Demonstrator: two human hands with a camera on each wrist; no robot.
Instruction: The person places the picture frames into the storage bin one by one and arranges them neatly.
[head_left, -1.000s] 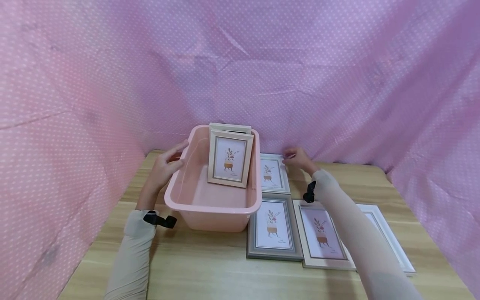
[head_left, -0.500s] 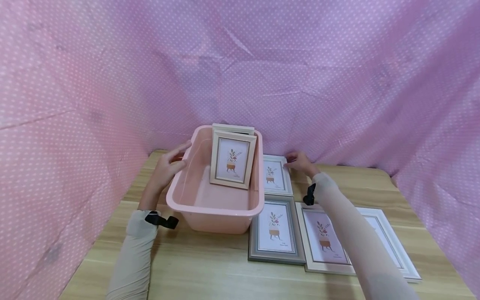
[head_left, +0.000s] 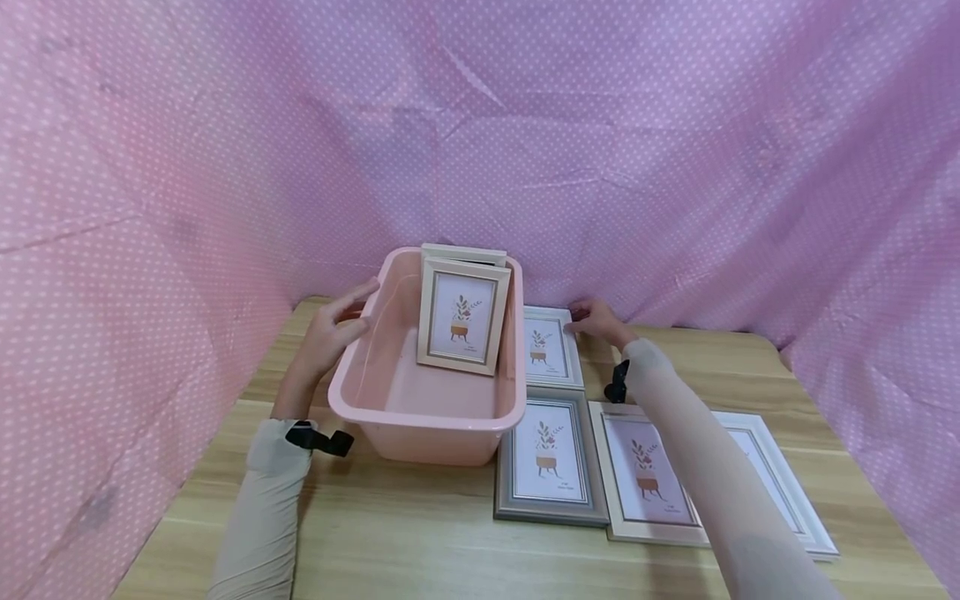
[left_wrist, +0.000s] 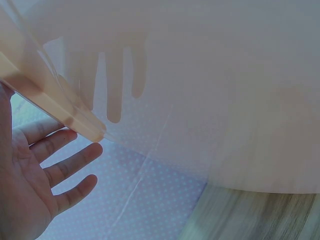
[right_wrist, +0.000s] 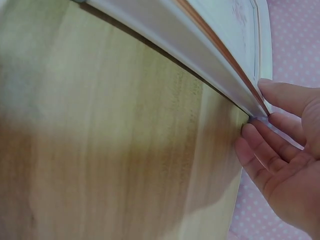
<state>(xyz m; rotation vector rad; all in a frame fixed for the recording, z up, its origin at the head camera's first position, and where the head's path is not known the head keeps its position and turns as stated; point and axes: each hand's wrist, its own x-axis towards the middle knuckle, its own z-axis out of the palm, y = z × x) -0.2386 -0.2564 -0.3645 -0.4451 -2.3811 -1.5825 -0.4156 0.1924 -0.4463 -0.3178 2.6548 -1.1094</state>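
A pink plastic basin [head_left: 431, 421] stands on the table with two picture frames leaning inside it; the front one, a cream picture frame [head_left: 463, 362], faces me. My left hand [head_left: 324, 337] lies against the basin's left rim. In the left wrist view its fingers [left_wrist: 75, 162] are extended and spread beside the rim, and the thumb is mostly hidden. To the right of the basin, my right hand [head_left: 602, 322] pinches the far right corner of a white picture frame [head_left: 551, 346] lying flat. In the right wrist view the thumb is on top, with the index finger at the underside.
A grey picture frame [head_left: 551, 510] lies in front of the white one, close to the basin. Beside it are a cream-edged frame [head_left: 652, 532] and another white frame [head_left: 798, 492], partly covered by my right forearm. A dotted pink cloth [head_left: 540, 150] hangs behind the wooden table [head_left: 390, 542].
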